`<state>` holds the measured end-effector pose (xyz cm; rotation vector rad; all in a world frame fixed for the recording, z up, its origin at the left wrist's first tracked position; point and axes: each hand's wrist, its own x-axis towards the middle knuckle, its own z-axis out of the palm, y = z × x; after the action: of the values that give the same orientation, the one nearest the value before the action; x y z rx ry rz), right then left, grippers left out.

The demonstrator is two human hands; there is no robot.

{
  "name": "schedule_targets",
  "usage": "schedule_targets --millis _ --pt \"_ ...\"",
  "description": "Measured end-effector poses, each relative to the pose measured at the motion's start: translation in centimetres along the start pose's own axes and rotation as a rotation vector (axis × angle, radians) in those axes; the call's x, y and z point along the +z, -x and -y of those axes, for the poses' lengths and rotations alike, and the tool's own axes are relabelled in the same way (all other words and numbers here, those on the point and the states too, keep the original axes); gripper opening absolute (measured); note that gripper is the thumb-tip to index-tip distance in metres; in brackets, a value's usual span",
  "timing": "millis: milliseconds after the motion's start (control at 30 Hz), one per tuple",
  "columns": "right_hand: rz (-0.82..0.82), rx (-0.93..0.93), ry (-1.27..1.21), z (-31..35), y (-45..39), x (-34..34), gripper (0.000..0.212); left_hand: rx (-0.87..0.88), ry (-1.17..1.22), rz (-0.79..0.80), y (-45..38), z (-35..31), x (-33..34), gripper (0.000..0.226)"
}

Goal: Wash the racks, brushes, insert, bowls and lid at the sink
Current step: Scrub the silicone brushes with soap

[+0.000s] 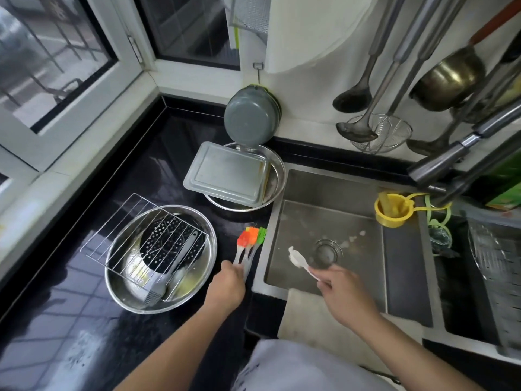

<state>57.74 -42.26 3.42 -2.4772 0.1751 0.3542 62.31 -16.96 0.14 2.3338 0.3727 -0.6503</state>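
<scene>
My left hand (227,286) grips the clear handles of three silicone brushes (250,237) with red, orange and green heads, held over the black counter beside the sink (298,221). My right hand (345,294) pinches the handle of a white brush (296,259) over the sink basin near the drain (327,251). A large steel bowl (118,286) on the counter holds a wire rack (121,238), a perforated insert (166,244) and a grey brush (158,292). Behind it, a rectangular metal lid (228,173) lies across a second steel bowl (277,176).
A grey pan (249,117) leans upright against the wall behind the lid. Ladles and a strainer (380,131) hang over the sink's back. The tap (439,165) reaches in from the right above a yellow cup (392,211). A dish rack (496,266) stands at far right.
</scene>
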Motion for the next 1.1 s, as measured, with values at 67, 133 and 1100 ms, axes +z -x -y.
schedule_targets --millis 67,133,1100 --pt "0.011 0.014 0.006 0.0 0.4 0.1 0.042 0.048 -0.11 -0.008 -1.0 -1.0 0.4 0.027" --pt "0.015 0.025 0.01 0.0 0.4 0.0 0.043 0.063 -0.245 -0.038 -1.8 -1.3 0.8 0.027" --pt "0.045 -0.083 -0.015 3.9 -1.5 0.7 0.042 0.039 -0.846 -0.157 -3.4 8.7 -10.3 0.018"
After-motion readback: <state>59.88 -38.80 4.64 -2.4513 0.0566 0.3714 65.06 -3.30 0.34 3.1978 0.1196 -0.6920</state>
